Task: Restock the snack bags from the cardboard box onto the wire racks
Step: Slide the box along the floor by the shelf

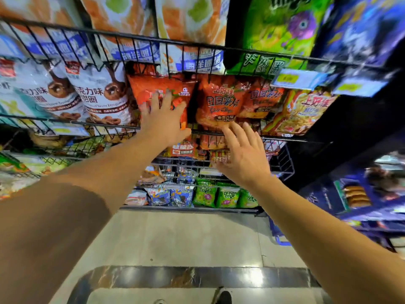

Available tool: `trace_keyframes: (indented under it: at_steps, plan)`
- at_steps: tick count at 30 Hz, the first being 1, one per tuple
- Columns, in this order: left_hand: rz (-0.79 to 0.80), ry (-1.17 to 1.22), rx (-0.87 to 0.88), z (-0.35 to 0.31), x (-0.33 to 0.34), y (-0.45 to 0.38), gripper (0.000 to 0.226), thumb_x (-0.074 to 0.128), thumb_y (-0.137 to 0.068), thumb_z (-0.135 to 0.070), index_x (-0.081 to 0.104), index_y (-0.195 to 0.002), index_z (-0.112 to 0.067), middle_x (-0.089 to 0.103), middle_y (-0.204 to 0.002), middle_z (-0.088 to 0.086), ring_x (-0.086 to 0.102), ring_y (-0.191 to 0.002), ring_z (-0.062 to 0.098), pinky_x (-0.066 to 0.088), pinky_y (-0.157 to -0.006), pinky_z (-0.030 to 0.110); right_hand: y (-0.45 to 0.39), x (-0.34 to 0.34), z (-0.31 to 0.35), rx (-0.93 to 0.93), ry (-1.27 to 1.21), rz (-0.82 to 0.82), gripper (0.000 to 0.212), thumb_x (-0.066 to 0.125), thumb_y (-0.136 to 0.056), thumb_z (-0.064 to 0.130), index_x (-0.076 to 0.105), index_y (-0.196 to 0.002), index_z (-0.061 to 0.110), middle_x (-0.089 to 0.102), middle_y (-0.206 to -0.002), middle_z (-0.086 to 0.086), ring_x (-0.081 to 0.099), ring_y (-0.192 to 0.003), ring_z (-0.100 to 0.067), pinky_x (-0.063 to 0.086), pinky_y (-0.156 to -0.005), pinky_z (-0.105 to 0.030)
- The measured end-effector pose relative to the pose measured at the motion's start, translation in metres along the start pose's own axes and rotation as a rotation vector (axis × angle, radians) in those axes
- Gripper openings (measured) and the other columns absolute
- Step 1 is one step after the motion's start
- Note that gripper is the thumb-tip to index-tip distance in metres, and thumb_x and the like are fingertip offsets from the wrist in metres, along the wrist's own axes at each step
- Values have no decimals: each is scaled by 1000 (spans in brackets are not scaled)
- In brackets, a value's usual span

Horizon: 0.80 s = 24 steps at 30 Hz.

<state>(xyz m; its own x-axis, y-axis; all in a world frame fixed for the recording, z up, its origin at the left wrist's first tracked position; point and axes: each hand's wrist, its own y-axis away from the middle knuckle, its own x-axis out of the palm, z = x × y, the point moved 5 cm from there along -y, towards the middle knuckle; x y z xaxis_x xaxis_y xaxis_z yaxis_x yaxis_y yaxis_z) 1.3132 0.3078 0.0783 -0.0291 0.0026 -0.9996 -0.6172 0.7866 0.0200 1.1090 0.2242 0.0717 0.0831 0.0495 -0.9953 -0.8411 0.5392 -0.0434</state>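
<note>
Our left grip [163, 119] lies flat, fingers spread and straight, pressing an orange snack bag [157, 88] standing in the wire rack [274, 137]. At 4 o'clock from it, our right grip [243, 154] hovers spread wide, holding nothing, just before the rack's front rail. Another orange bag [221, 102] stands at 12 o'clock above it. Bare floor [186, 238] lies below.

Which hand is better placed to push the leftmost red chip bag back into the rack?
Left hand: its straight fingers already lie on that red chip bag. The right hand hovers lower.
</note>
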Motion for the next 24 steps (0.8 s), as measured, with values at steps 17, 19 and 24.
trace_keyframes:
  at_steps: [17, 19, 24]
  plan:
    - [43, 158, 470, -312, -54, 289, 73, 48, -98, -54, 18, -159, -27, 15, -167, -3, 7, -154, 22, 9, -124, 43, 344, -60, -171, 294, -79, 7, 92, 68, -85, 54, 24, -159, 21, 23, -165, -4, 11, -154, -33, 15, -123, -52]
    - [44, 181, 511, -366, -50, 323, 72, 49, -98, -54, 21, -159, -27, 16, -167, -2, 9, -154, 22, 9, -123, 42, 400, -64, -208, 327, -79, 0, 93, 71, -84, 54, 27, -158, 20, 26, -164, -6, 14, -153, -34, 16, -122, -51]
    - [79, 214, 668, -506, -33, 395, 73, 54, -93, -55, 34, -155, -21, 30, -162, 3, 25, -149, 27, 20, -120, 43, 538, -65, -303, 453, -52, 5, 95, 80, -72, 54, 43, -151, 15, 45, -153, -14, 33, -145, -43, 33, -115, -57]
